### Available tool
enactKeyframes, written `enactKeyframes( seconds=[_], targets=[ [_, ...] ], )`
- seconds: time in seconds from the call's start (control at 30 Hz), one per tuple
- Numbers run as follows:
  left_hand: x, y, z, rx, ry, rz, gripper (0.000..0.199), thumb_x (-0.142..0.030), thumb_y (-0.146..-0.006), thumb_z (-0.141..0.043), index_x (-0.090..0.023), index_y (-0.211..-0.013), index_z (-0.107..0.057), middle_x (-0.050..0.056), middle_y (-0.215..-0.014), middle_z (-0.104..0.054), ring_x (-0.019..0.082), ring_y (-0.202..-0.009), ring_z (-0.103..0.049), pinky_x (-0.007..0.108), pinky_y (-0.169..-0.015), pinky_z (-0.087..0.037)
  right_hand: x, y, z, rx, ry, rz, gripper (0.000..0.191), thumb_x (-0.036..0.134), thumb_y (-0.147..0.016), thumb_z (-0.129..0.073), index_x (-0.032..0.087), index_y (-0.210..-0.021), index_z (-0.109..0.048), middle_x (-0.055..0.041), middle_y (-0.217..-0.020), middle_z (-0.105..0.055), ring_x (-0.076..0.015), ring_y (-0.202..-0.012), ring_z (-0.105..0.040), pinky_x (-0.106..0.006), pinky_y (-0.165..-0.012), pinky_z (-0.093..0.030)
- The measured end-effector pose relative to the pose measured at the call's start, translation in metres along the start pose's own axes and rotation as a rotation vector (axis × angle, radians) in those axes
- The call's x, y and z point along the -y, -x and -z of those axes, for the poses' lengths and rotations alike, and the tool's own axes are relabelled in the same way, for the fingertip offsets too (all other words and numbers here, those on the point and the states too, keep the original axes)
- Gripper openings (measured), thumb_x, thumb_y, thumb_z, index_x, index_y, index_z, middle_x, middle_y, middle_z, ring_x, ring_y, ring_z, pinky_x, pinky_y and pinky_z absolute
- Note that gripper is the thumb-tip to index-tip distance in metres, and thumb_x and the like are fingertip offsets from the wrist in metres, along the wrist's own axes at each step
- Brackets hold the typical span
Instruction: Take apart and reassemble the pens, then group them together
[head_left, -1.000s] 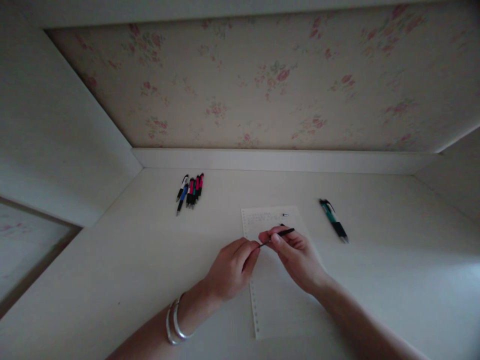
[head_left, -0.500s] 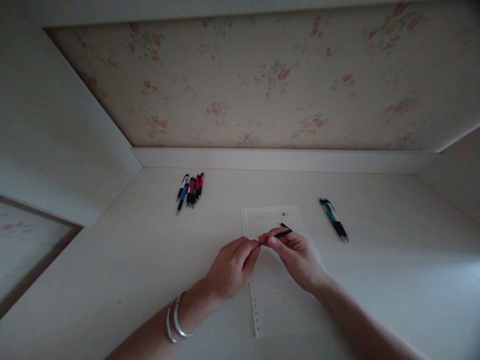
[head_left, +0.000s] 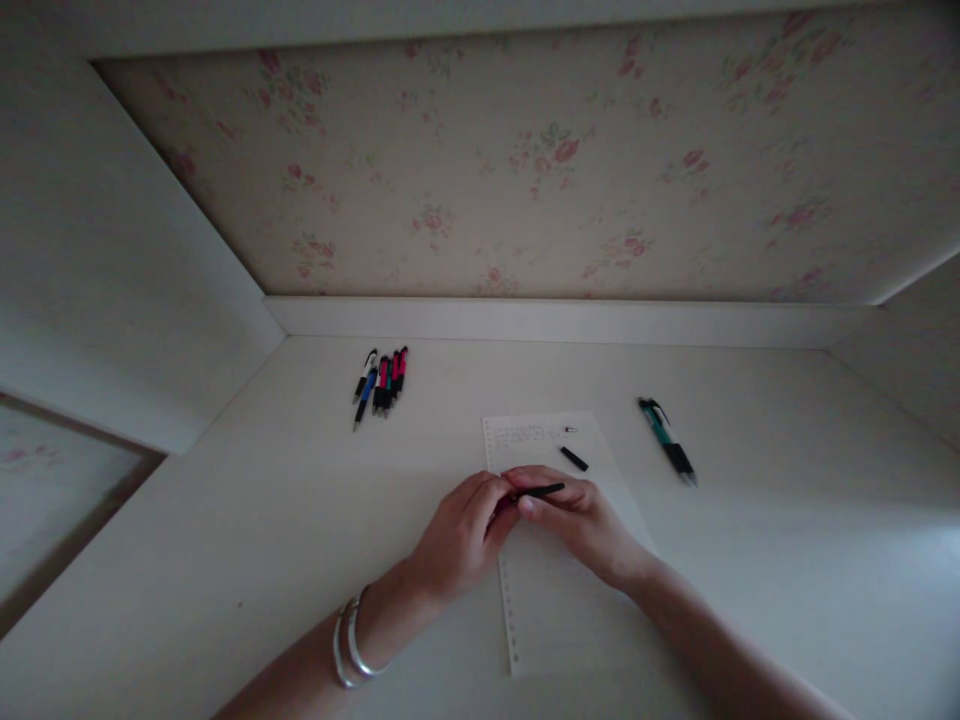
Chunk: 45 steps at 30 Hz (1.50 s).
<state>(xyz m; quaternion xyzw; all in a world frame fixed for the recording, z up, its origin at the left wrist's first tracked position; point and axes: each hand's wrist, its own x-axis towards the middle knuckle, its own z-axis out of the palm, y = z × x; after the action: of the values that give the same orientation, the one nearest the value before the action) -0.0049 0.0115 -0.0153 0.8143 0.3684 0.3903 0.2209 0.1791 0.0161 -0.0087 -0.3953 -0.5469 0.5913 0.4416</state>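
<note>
My left hand (head_left: 461, 535) is closed, its fingertips pinching a pen barrel that is mostly hidden; a dark reddish bit shows between the fingers. My right hand (head_left: 577, 520) is closed too, with thumb and fingers on a thin black pen refill (head_left: 544, 490) that points right, its left end meeting the left fingertips. Both hands meet over a sheet of lined paper (head_left: 562, 620) with punched holes and some writing at its top. On that sheet, just beyond my right hand, lie a short black pen grip (head_left: 574, 459) and a small metallic pen tip (head_left: 571, 430).
Several pens (head_left: 382, 385) in pink, blue, white and green lie together at the back left of the white desk (head_left: 315, 520). Two pens (head_left: 667, 440), one green and one white, lie side by side at the right. A floral-papered back panel (head_left: 480, 180) rises behind the desk.
My right hand has shifted left and closer to my left hand, bringing the black refill against it. The black grip on the paper, partly covered before, now shows whole.
</note>
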Motion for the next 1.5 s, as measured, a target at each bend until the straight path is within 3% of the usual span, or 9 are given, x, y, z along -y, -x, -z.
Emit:
enactKeyframes(
  seconds=[0.17,0.3,0.47,0.67,1.07,1.5],
  targets=[
    [-0.001,0.001,0.000,-0.031,-0.001,-0.044,0.012,-0.019,-0.098,-0.053,-0.019,-0.109,-0.058,0.008,-0.098,-0.069,0.020,-0.093,-0.066,0.033,-0.083,-0.056,0.004,0.002,-0.004,0.036,0.043,0.020,0.018,0.042,-0.082,-0.074,0.029,-0.094,-0.079,-0.0051,-0.119,-0.072,-0.0235,-0.112,-0.065,-0.043,-0.103,-0.048],
    [-0.003,-0.001,0.001,-0.038,-0.004,-0.011,0.012,-0.018,-0.099,-0.049,-0.018,-0.106,-0.060,0.007,-0.093,-0.069,0.019,-0.087,-0.066,0.033,-0.080,-0.056,0.011,0.005,-0.003,-0.051,-0.049,-0.025,0.035,0.043,-0.081,-0.074,0.029,-0.113,-0.072,-0.0053,-0.108,-0.075,-0.0213,-0.097,-0.069,-0.040,-0.090,-0.054],
    [0.001,-0.001,-0.001,-0.047,-0.041,-0.019,0.014,-0.020,-0.099,-0.050,-0.017,-0.105,-0.063,0.006,-0.089,-0.070,0.018,-0.082,-0.066,0.031,-0.075,-0.057,0.016,0.003,0.001,-0.133,0.068,0.014,0.021,0.042,-0.084,-0.070,0.022,-0.085,-0.074,-0.0024,-0.073,-0.068,-0.0164,-0.070,-0.063,-0.030,-0.068,-0.053],
    [0.005,0.000,-0.002,-0.052,-0.051,-0.042,0.024,-0.026,-0.098,-0.056,-0.019,-0.120,-0.062,0.007,-0.095,-0.074,0.018,-0.085,-0.068,0.030,-0.077,-0.057,0.011,0.001,-0.003,-0.173,0.048,0.018,0.021,0.042,-0.082,-0.071,0.022,-0.087,-0.071,0.0012,-0.062,-0.063,-0.0158,-0.059,-0.062,-0.029,-0.058,-0.054],
    [0.006,-0.002,0.001,-0.135,-0.092,-0.049,0.020,-0.030,-0.098,-0.057,-0.019,-0.111,-0.067,0.006,-0.087,-0.076,0.017,-0.074,-0.069,0.030,-0.069,-0.057,0.011,0.002,-0.005,-0.175,0.084,-0.016,0.023,0.043,-0.084,-0.068,0.020,-0.088,-0.069,0.0003,-0.066,-0.066,-0.0147,-0.057,-0.064,-0.027,-0.056,-0.055],
    [0.004,0.000,-0.001,-0.066,-0.123,-0.045,0.028,-0.021,-0.100,-0.051,-0.018,-0.127,-0.058,0.010,-0.101,-0.074,0.021,-0.089,-0.069,0.036,-0.079,-0.059,0.010,0.002,-0.005,-0.204,0.049,-0.072,0.031,0.050,-0.083,-0.068,0.020,-0.090,-0.063,0.0016,-0.063,-0.067,-0.0154,-0.052,-0.066,-0.028,-0.053,-0.054]
  ],
)
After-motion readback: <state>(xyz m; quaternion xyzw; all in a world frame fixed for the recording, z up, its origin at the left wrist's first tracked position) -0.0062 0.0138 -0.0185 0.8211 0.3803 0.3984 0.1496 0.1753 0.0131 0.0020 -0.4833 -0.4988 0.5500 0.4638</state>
